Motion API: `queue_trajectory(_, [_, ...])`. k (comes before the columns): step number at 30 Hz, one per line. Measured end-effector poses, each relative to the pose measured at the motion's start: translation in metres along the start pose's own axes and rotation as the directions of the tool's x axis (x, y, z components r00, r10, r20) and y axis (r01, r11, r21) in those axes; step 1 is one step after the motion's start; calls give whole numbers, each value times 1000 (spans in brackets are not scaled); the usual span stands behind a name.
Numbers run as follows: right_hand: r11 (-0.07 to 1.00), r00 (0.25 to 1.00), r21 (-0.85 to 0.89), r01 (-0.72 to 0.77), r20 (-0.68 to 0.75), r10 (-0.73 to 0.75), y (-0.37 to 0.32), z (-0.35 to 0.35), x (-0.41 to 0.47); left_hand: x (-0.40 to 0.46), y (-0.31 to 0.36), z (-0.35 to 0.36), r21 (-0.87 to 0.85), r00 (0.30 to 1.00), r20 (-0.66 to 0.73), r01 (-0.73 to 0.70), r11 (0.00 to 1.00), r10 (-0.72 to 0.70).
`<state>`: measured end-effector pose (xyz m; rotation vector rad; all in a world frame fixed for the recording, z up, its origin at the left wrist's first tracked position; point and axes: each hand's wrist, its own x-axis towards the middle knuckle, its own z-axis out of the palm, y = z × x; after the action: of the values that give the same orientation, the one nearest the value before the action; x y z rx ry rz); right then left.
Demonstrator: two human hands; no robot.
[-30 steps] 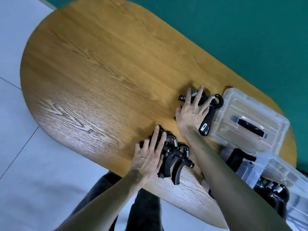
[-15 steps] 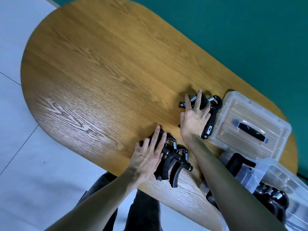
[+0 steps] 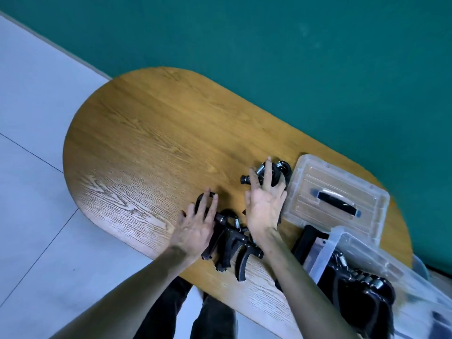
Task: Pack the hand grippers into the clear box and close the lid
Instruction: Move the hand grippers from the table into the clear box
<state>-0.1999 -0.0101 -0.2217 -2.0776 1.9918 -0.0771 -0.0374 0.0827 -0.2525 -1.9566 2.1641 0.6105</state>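
Several black hand grippers with steel springs lie in two heaps on the wooden table [image 3: 146,148]. My left hand [image 3: 195,228] rests with straight fingers on the left side of the near heap [image 3: 234,243] by the table's front edge. My right hand [image 3: 265,204] lies flat over the far heap [image 3: 275,174], fingers stretched across a spring and handle. To the right stands the clear box [image 3: 326,250], open, with more black grippers [image 3: 354,285] inside. Its clear lid [image 3: 318,172] with a black handle lies flat on the table beyond it.
A teal wall [image 3: 293,57] runs behind the table. Grey floor tiles [image 3: 36,216] lie to the left and below. The box overhangs the table's right front edge, and my dark trousers [image 3: 215,319] show under the front edge.
The view has tilted up, so table and hands sit lower in frame. My right hand's spread fingers have drawn together over the far heap. My left hand stays on the near heap.
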Motion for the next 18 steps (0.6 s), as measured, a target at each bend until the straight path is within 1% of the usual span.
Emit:
queue_trajectory(1, [1000, 1000, 2, 14, -15, -14, -2, -10, -10, -2, 2, -9, 7, 1000, -2, 16, 1000, -16])
queue_trajectory(4, [999, 996, 11, 44, -72, -43, 1, -54, -41, -5, 17, -46, 52, 997, -66, 39, 998, -35])
queue_trajectory(6, [999, 995, 21, 33, -94, -31, 10, -76, -57, -6, 32, -74, 93, 995, -85, 58, 994, -50])
queue_trajectory(10, [1000, 990, 20, -16, -137, 18, 35, -115, -88, -12, 82, -124, 105, 995, -93, 52, 993, -42])
queue_trajectory(13, [998, 988, 23, -63, -140, 66, 61, -136, -100, -12, 119, -133, 117, 989, -150, 26, 993, -9])
queue_trajectory(16, [990, 982, 37, -135, -130, 139, 93, -148, -113, -16, 157, -133, 92, 983, -178, -15, 996, 31])
queue_trajectory(18, [982, 970, 27, -186, -151, 188, 117, -156, -125, -20, 186, -134, 102, 977, -200, -56, 993, 76])
